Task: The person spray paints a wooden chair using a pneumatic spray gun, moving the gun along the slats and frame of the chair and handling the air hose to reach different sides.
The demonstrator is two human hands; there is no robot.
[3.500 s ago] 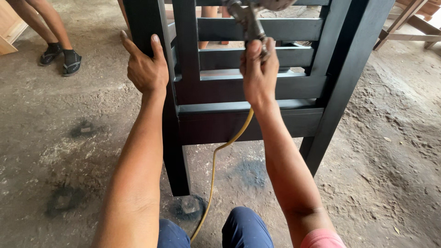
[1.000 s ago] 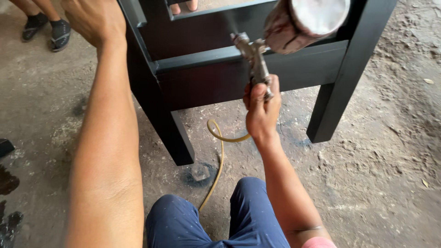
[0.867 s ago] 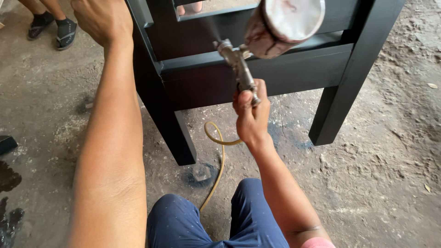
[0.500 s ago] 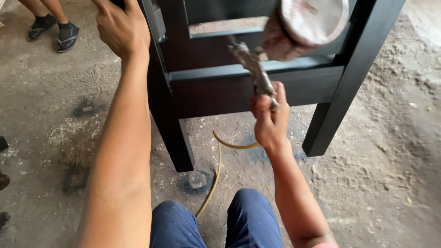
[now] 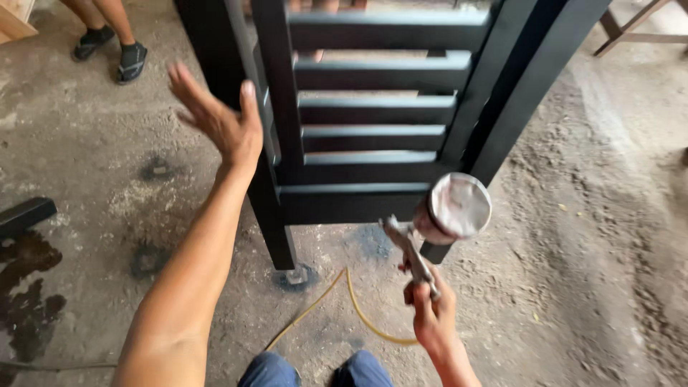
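The right hand (image 5: pixel 432 315) is clenching a metal spray gun (image 5: pixel 437 229); the left hand (image 5: pixel 218 122), fingers spread, is perhaps risking smearing the wet-looking black slatted wooden frame (image 5: pixel 373 143).

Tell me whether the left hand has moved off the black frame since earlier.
Yes. The left hand has let go of the black frame and now hovers open beside its left post.
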